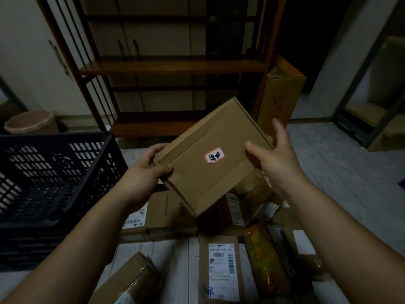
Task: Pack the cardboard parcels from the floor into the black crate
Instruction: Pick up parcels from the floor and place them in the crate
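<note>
1 parcel [213, 156], L hand [142, 172] gripping, R hand [278, 163] touching, 1 crate [54, 172]

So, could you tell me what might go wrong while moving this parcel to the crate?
The parcel is tilted, gripped at one corner by the left hand, while the right hand has straight fingers, so it could slip onto the floor parcels below. Swinging left, it might also clip the rim of the black crate.

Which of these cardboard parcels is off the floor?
The parcel with the red-edged sticker, gripped by the left hand; the others lie on the floor.
</note>
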The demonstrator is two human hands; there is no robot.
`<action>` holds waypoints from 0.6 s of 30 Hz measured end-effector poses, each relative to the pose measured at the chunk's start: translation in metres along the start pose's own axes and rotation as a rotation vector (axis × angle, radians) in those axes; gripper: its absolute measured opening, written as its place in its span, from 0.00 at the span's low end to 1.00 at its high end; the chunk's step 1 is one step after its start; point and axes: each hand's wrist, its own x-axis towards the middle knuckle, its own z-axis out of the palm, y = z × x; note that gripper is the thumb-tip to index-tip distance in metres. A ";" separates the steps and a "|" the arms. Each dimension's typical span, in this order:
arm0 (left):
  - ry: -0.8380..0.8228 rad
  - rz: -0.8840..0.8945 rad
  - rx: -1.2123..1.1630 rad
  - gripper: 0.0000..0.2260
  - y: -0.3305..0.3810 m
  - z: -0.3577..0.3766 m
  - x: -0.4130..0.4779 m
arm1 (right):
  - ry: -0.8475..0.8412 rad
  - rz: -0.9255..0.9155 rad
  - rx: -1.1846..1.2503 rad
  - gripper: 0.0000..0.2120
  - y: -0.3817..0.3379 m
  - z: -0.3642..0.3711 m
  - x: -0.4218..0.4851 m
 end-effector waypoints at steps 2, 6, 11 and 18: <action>0.106 0.013 -0.069 0.21 0.000 -0.001 0.001 | -0.058 0.033 0.011 0.27 0.003 -0.001 -0.001; 0.149 0.046 -0.163 0.21 0.001 0.011 -0.001 | 0.009 0.082 0.207 0.22 0.008 0.012 -0.004; 0.127 0.148 -0.124 0.27 0.016 0.020 -0.018 | 0.005 0.061 0.182 0.23 -0.004 0.025 -0.023; 0.099 0.098 -0.039 0.26 0.156 -0.001 -0.062 | -0.010 0.125 0.083 0.24 -0.136 0.010 -0.056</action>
